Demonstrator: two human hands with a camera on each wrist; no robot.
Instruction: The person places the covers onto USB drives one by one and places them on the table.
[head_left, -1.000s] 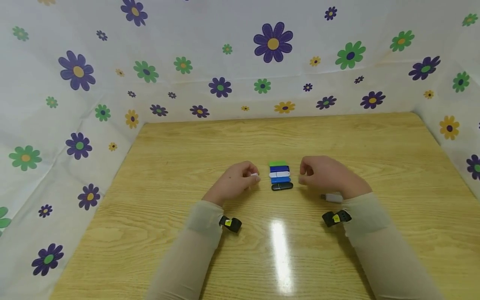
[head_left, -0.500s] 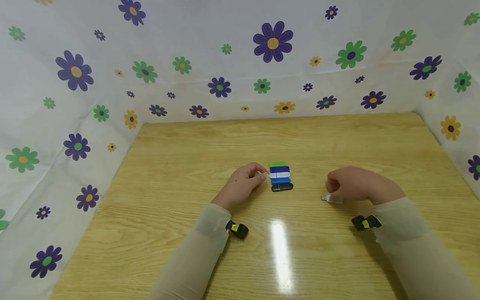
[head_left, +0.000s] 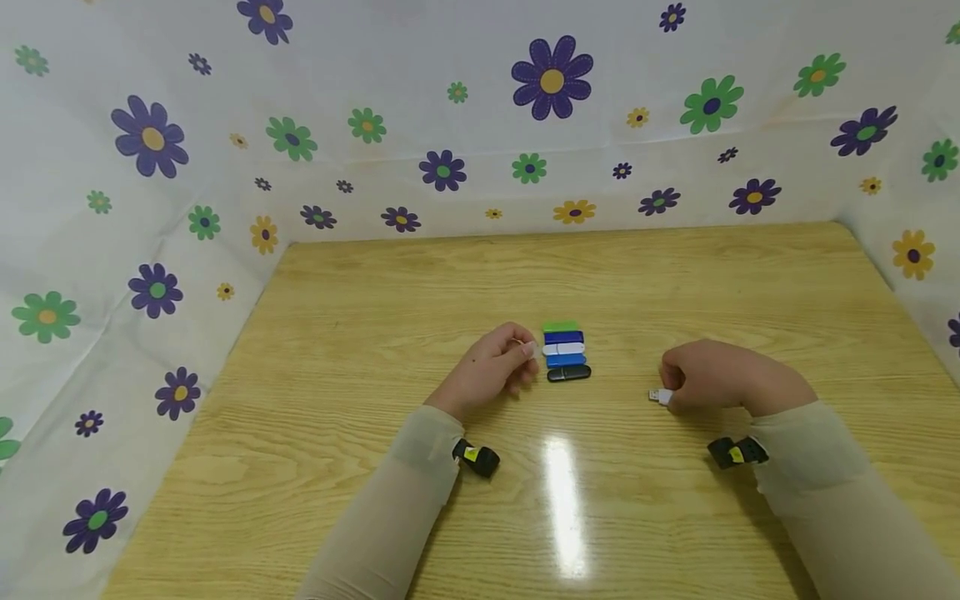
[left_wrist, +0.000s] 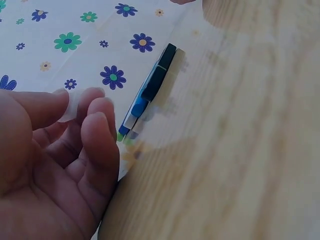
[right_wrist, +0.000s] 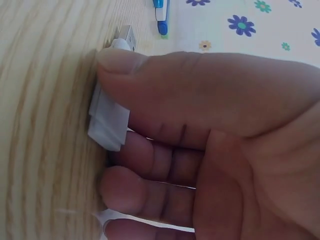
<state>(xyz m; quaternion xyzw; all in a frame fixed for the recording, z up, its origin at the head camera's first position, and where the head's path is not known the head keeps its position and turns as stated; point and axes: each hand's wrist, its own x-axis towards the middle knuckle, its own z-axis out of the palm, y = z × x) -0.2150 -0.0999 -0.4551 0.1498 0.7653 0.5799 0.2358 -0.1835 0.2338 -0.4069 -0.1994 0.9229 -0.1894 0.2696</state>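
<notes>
My right hand [head_left: 723, 377] pinches a white USB stick [right_wrist: 107, 120] between thumb and fingers, low over the wooden table. Its bare metal plug [right_wrist: 129, 37] points away from the palm. In my left hand [head_left: 487, 367], thumb and index finger pinch a small whitish, translucent piece [left_wrist: 73, 104], cap-like and mostly covered by the fingertips. Just right of that hand lies a row of USB sticks: light green [head_left: 560, 327], dark blue [head_left: 564, 337], white [head_left: 563, 349], bright blue [head_left: 566, 361], and black [head_left: 569, 373] nearest me.
The wooden table [head_left: 420, 283] is bounded at the back and sides by a white flower-printed cloth [head_left: 337, 75]. A bright light reflection [head_left: 564, 508] shows on the tabletop in front of the row.
My right hand has moved right, away from the row, and taken hold of the white USB stick that lay on the table. My left hand has shifted slightly right, closer to the row.
</notes>
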